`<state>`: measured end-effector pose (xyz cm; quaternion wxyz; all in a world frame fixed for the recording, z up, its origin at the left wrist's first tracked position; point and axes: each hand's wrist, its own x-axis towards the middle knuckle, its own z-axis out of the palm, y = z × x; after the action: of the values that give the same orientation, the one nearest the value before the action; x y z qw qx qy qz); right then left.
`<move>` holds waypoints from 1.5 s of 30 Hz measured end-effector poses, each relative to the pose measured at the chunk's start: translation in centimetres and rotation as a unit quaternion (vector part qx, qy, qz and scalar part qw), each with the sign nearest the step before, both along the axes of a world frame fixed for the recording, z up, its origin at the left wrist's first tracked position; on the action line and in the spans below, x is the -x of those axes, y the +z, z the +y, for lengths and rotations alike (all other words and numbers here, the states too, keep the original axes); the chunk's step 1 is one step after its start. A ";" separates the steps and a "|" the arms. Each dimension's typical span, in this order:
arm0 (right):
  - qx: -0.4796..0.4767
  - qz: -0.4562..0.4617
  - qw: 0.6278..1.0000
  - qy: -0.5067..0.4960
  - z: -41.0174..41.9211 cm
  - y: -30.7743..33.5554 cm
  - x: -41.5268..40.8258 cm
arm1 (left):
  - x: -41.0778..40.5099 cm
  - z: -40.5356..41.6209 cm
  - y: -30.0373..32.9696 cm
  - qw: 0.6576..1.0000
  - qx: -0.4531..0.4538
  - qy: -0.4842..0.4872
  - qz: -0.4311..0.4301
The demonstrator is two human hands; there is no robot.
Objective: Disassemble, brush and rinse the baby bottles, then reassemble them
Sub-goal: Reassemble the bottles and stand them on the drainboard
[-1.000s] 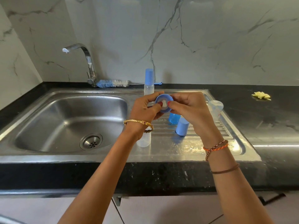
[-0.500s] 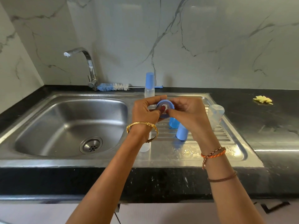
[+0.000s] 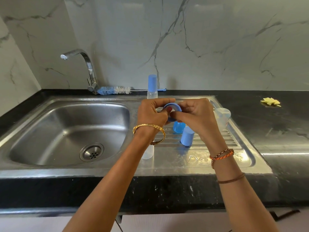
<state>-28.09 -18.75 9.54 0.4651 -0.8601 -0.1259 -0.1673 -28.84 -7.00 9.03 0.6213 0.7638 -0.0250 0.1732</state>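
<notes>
The left thumb has slid across the blue collar ring [image 3: 172, 107], covering its white centre. At mid-frame above the drainboard [image 3: 200, 158], the left hand [image 3: 152, 114] and right hand [image 3: 194, 113] pinch the ring with curled fingers, mostly hiding it.

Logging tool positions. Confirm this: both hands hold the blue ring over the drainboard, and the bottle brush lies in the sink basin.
Wrong on the brush. The head view shows the bottle brush lying on the counter behind the sink, by the tap. Both hands, left hand and right hand, do hold the blue ring.
</notes>
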 end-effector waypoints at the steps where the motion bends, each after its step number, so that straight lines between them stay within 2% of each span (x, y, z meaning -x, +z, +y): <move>1: -0.014 0.003 1.000 -0.005 0.1 -0.1 0.0 | 0.0 -0.1 0.0 1.000 0.004 0.009 -0.004; 5: -0.028 -0.013 0.999 -0.022 0.6 -0.3 0.0 | -0.1 -0.5 -0.2 0.999 0.024 0.033 -0.031; 9: -0.018 -0.009 0.999 -0.034 0.5 -0.5 -0.6 | 0.2 -0.9 -0.6 0.998 0.036 0.016 -0.046; 12: -0.046 0.016 0.998 -0.036 0.2 -0.5 -1.0 | 0.1 -0.7 -0.3 0.994 0.097 -0.042 0.005; 14: -0.102 0.043 0.994 -0.023 -0.1 -0.5 -1.1 | -0.3 -0.1 0.2 0.985 0.146 -0.076 0.052; 17: -0.185 0.090 0.978 0.010 -0.5 -0.1 -1.2 | -1.2 0.9 0.4 0.978 0.150 -0.119 0.077; 21: -0.203 0.110 0.971 0.065 -0.5 0.2 -1.1 | -1.6 1.7 -0.4 0.958 0.194 -0.169 0.127; 23: -0.189 0.089 0.976 0.068 -0.1 0.0 -1.1 | -1.6 1.7 -1.3 0.948 0.233 -0.166 0.139; 26: -0.121 0.036 0.989 0.080 0.4 -0.6 -0.9 | -1.6 1.7 -1.9 0.943 0.261 -0.145 0.144; 30: -0.104 0.000 0.988 0.118 1.4 -0.9 -0.3 | -1.8 2.1 -1.6 0.953 0.243 -0.112 0.143; 36: -0.012 -0.122 0.991 0.051 2.8 -0.9 -0.6 | -1.6 3.1 -1.5 0.964 0.207 -0.113 0.126; 41: 0.075 -0.163 0.981 0.080 3.1 -1.0 -1.0 | -1.6 4.6 -2.3 0.960 0.225 -0.114 0.126; 45: 0.065 -0.163 0.980 0.094 3.6 -1.1 -1.5 | -1.8 5.7 -2.4 0.955 0.239 -0.117 0.128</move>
<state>-26.58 -15.16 8.46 0.3951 -0.8341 -0.2905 -0.2525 -27.04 -1.34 6.58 0.7997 0.6004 0.0077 0.0006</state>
